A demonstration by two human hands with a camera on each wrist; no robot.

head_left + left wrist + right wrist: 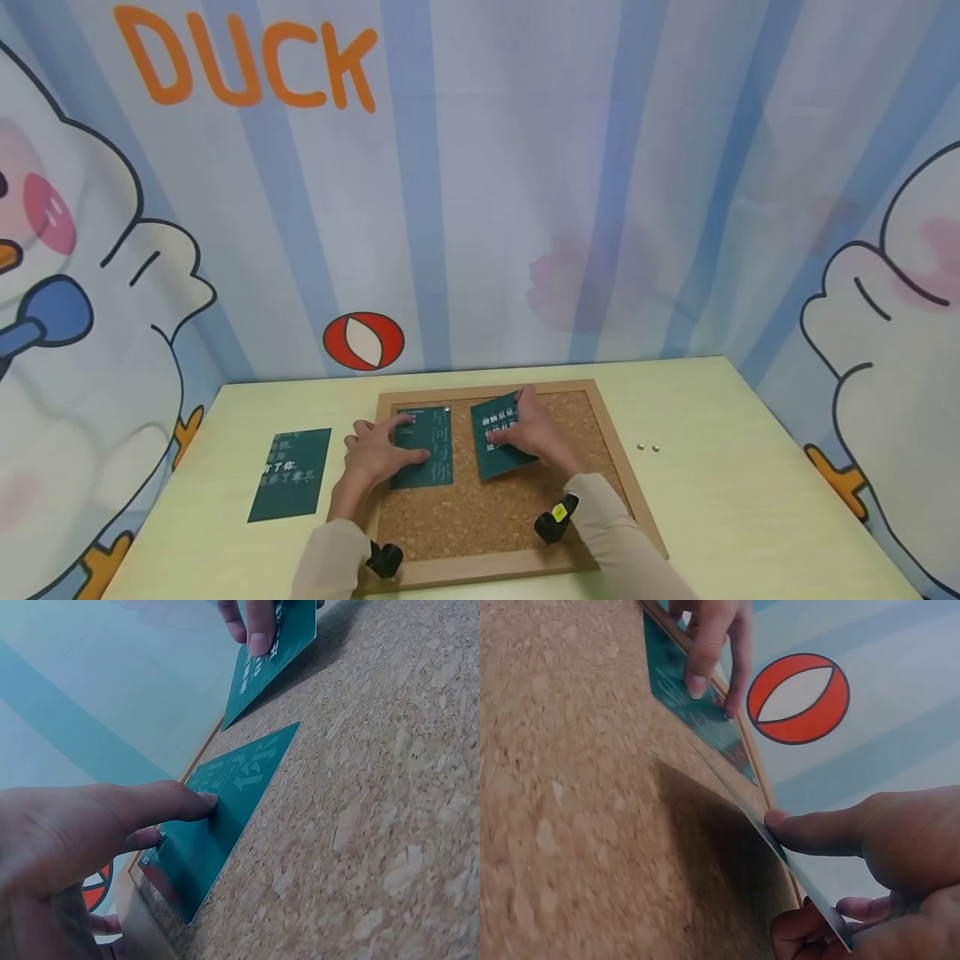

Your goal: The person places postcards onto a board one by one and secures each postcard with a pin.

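On the framed corkboard [480,521] lies a dark green card [439,454] with pale lettering, a small pin at its upper right corner. My left hand [372,457] rests on this card, its extended thumb [187,802] pressing the surface. To the right, a second green card [491,461] with white lettering is pinched between the thumb and fingers of my right hand [538,431]. In the right wrist view this card [821,907] is tilted up off the cork and casts a shadow there.
A third green card [288,483] lies on the pale table [750,500], left of the board. Two small pins [648,448] sit on the table to the board's right. A printed curtain [487,183] hangs behind the table.
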